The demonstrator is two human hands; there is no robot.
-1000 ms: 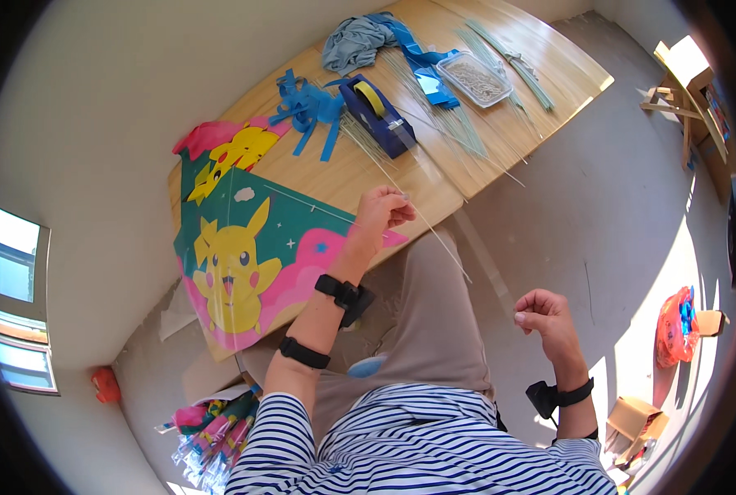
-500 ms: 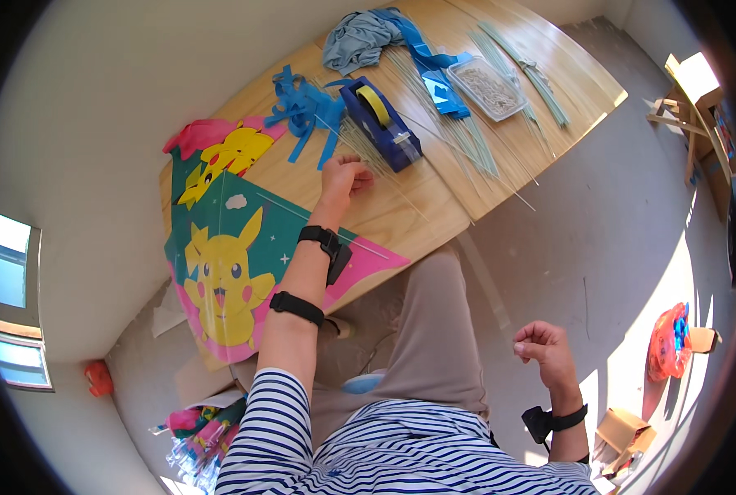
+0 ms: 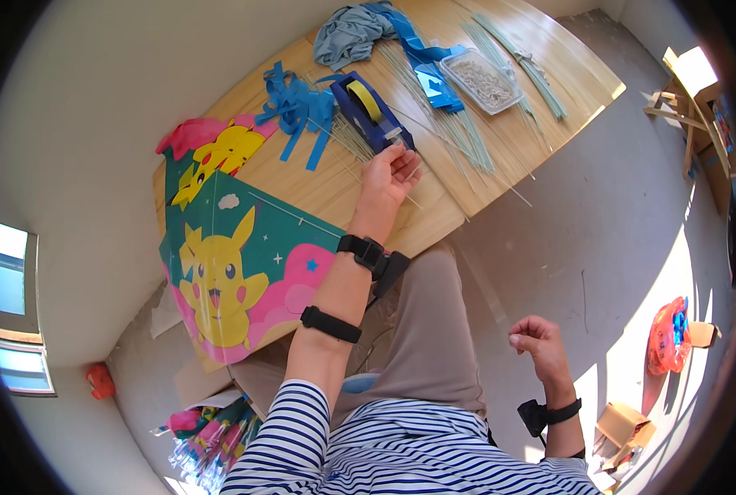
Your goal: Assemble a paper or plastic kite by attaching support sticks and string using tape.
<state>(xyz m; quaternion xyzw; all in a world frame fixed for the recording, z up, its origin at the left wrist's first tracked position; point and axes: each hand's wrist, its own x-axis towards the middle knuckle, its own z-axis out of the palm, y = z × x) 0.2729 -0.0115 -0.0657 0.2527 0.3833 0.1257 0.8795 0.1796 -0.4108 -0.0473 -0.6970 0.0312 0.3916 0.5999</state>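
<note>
The left hand (image 3: 391,175) is positioned at the near end of the blue tape dispenser (image 3: 371,111), fingers partly curled; whether they grip the tape or touch the housing cannot be determined. The right hand (image 3: 539,345) is located beyond the table's near edge, above the floor (image 3: 566,223), fingers folded, thumb and index closed together; any thin item between them cannot be made out.

The dispenser sits mid-table, between blue strips (image 3: 298,107) and thin rods (image 3: 458,136). A printed green-and-pink sheet (image 3: 256,219) covers the left end of the table (image 3: 409,227), down to the near-left corner. A clear tray (image 3: 483,80) of small pieces lies toward the right end. A crumpled cloth (image 3: 351,37) rests at the far edge. On the floor at right: a red bag (image 3: 667,346) and a cardboard box (image 3: 623,425).
</note>
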